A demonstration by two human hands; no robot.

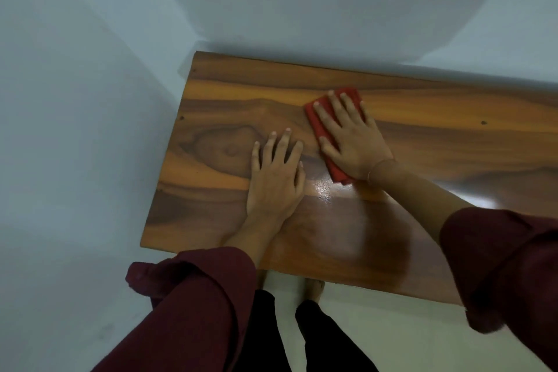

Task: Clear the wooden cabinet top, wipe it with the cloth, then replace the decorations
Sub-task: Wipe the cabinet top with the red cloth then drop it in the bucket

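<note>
Maroon sleeves reach over the bare wooden counter; the left hand rests flat and empty, the right hand presses a folded red cloth, likely soft, light, best held flat-palmed.

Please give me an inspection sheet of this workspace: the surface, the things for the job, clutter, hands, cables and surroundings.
Surface: wooden cabinet top, glossy, with a light glare near the front middle; no decorations on the visible part.
Job's things: red cloth, folded flat on the cabinet top, under the right hand.
Clutter: nothing seen.
Hands: right hand lies flat with spread fingers, pressing the cloth; left hand rests flat on the bare wood beside the cloth, holding nothing.
Cables: nothing seen.
Surroundings: pale walls meet in a corner behind the cabinet; light floor below; dark red sleeves and bare feet in view.
</note>
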